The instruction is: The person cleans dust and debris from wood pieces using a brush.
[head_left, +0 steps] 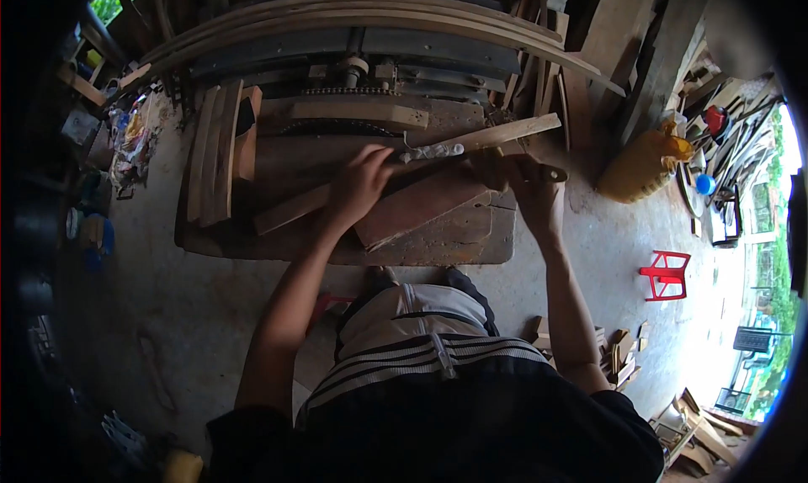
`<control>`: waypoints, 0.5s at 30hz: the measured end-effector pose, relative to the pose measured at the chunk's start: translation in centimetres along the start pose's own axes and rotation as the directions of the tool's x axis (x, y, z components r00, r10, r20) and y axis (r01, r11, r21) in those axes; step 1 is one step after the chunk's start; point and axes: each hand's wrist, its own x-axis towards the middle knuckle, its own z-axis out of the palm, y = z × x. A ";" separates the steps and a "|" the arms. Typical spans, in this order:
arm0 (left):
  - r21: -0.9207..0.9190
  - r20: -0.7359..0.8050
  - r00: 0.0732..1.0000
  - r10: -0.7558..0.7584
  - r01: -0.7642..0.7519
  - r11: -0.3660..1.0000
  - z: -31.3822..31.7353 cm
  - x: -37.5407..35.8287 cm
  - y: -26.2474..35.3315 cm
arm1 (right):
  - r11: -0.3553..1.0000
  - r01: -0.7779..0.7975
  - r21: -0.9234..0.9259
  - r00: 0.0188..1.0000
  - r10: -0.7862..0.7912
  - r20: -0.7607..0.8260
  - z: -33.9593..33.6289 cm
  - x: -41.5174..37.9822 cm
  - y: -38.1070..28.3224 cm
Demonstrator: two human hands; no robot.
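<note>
My right hand [532, 188] is closed around a wooden-handled tool [555, 173], whose brown block-like part shows left of the fingers above a reddish board [421, 205]. My left hand [360, 184] has its fingers curled together near the left end of a whitish, wrapped-looking object [433, 152]; what they grip is too dark and small to make out. A long pale wood strip [290, 209] runs slantwise beneath my left hand and shows again at the upper right. These pieces lie on a worn wooden worktable [471, 252].
Upright boards [220, 155] stand at the table's left. Behind are a curved wood beam [353, 12] and a chain [349, 90]. To the right are a yellow sack [644, 165], a red stool [665, 275] and stacked wood. Wood offcuts [624, 352] lie on the floor.
</note>
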 end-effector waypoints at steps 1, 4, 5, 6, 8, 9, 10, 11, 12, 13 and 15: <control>0.009 -0.007 1.000 0.006 -0.006 1.000 1.2 1.0 -0.3 | 1.000 0.006 -0.009 1.000 -0.006 -0.004 0.1 -0.1 -0.5; 0.205 0.142 0.980 0.136 -0.164 0.965 3.1 3.7 -0.4 | 1.000 0.013 0.013 1.000 -0.013 -0.018 -0.4 -0.5 -1.0; 0.236 0.211 0.974 0.086 -0.136 0.962 3.4 4.2 -0.3 | 0.999 0.003 0.038 1.000 -0.003 -0.013 -0.6 -0.6 -1.0; 0.268 0.277 0.960 0.032 -0.109 0.957 3.5 4.7 -0.3 | 0.999 0.009 0.047 1.000 -0.008 -0.028 -0.6 -0.7 -0.9; 0.205 0.273 0.962 0.003 -0.061 0.977 3.7 5.2 -0.9 | 0.996 -0.053 0.077 0.997 0.056 -0.045 -0.4 -1.3 -0.5; 0.156 0.323 0.946 0.006 -0.060 0.986 3.4 5.3 -0.7 | 0.994 -0.063 0.086 0.997 0.067 -0.042 -0.4 -1.5 -0.4; 0.107 0.373 0.928 0.011 -0.055 0.993 3.3 5.2 -0.5 | 0.994 -0.060 0.096 0.997 0.065 -0.052 -0.4 -1.6 -0.5; 0.058 0.438 0.894 -0.095 0.078 0.995 3.1 5.2 0.2 | 0.994 -0.045 0.104 0.997 0.051 -0.062 -0.4 -1.7 -0.6; 0.068 0.440 0.893 -0.092 0.069 0.995 3.4 5.1 0.0 | 0.993 -0.031 0.111 0.997 0.039 -0.071 -0.3 -1.6 -0.7; 0.114 0.452 0.889 -0.078 0.029 0.993 3.9 4.9 -0.4 | 0.992 -0.033 0.121 0.996 0.043 -0.079 -0.3 -1.6 -0.7; 0.172 0.505 0.858 -0.089 0.001 0.985 4.0 5.1 -0.2 | 0.989 -0.057 0.138 0.996 0.065 -0.058 -0.3 -1.6 -0.6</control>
